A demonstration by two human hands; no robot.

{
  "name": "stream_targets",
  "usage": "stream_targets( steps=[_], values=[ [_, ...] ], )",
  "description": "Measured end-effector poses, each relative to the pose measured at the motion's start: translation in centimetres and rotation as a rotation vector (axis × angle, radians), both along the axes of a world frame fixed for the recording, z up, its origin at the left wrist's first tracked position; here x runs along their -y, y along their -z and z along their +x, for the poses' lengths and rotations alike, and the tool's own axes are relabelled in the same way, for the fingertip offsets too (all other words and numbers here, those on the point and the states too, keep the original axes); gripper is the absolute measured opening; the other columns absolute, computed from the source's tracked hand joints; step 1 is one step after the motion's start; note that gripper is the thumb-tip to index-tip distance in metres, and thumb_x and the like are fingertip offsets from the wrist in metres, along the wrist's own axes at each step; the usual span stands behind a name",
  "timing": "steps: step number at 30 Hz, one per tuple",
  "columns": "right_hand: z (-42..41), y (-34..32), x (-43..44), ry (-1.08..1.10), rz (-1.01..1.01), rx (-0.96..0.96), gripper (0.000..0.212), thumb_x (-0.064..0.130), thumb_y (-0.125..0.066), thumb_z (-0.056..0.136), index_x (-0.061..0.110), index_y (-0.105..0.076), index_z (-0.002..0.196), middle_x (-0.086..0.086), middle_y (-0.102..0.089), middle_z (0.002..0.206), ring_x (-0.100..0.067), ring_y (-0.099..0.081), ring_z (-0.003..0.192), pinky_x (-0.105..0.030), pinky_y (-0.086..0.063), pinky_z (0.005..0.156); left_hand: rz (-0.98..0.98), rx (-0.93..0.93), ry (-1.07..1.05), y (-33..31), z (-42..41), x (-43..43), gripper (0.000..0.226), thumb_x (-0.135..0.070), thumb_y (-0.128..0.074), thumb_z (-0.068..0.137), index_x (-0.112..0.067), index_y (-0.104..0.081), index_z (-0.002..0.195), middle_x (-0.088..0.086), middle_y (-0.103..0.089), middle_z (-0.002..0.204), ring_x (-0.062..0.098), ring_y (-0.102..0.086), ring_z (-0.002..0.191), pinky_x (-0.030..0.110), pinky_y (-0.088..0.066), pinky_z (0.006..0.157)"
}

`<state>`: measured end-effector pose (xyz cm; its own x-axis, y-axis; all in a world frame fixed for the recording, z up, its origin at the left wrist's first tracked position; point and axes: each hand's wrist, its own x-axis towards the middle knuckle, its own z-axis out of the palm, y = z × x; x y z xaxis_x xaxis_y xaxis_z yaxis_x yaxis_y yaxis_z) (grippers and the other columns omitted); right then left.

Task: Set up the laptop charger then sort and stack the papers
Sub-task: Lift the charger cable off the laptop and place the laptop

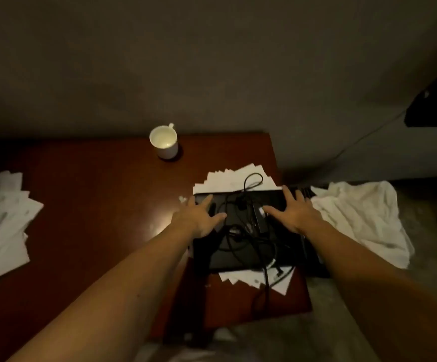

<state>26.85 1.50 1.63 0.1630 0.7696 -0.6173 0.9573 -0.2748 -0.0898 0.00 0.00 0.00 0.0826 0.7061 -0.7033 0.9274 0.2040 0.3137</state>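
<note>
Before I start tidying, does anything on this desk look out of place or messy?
Yes. The charger cable lies tangled on the closed laptop, which sits on fanned-out papers. Another loose paper pile sprawls at far left.

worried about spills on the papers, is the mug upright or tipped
Upright: the mug stands on its base on the table, mouth up.

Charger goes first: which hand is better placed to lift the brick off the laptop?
Right, probably. The right hand has its thumb beside the brick on the laptop; the left hand rests farther off, by the looped cable.
</note>
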Motion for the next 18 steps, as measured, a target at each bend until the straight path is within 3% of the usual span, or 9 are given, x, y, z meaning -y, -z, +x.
stream_targets(
  steps=[4,6,10,18],
  values=[
    [0.8,2.4,1.6,0.204,-0.048,-0.109,0.112,0.083,-0.053,0.078,0.035,0.008,0.159,-0.013,0.002,0.168,-0.043,-0.014,0.151,-0.057,-0.023,0.120,-0.088,0.027,-0.177,2.9,0.9,1.6,0.091,-0.084,-0.038,0.084,-0.046,0.001,0.157,0.012,0.002,0.168,0.041,-0.040,0.140,0.046,-0.041,0.110],
    [0.8,3.8,2.4,0.282,-0.090,-0.163,0.112,0.080,-0.057,0.079,0.037,0.009,0.158,-0.013,0.005,0.168,-0.045,-0.015,0.151,-0.057,-0.023,0.120,-0.103,0.050,-0.271,3.9,1.4,2.4,0.097,-0.084,-0.044,0.082,-0.045,0.003,0.157,0.013,0.001,0.168,0.045,-0.041,0.138,0.050,-0.042,0.110],
    [1.0,5.4,3.0,0.368,-0.106,-0.212,0.112,0.080,-0.058,0.078,0.040,0.010,0.158,-0.015,0.006,0.167,-0.047,-0.016,0.149,-0.058,-0.024,0.120,-0.105,0.133,-0.422,5.3,1.6,2.6,0.110,-0.083,-0.053,0.078,-0.041,0.011,0.157,0.019,-0.020,0.161,0.045,-0.048,0.130,0.052,-0.045,0.106],
    [1.6,6.0,2.8,0.393,-0.059,-0.221,0.115,0.081,-0.062,0.073,0.044,0.008,0.157,-0.020,-0.008,0.163,-0.046,-0.015,0.148,-0.059,-0.025,0.116,-0.016,0.123,-0.528,5.9,3.0,2.5,0.123,-0.095,-0.048,0.065,-0.038,0.010,0.158,0.019,-0.033,0.156,0.041,-0.039,0.138,0.054,-0.040,0.111]
  ],
)
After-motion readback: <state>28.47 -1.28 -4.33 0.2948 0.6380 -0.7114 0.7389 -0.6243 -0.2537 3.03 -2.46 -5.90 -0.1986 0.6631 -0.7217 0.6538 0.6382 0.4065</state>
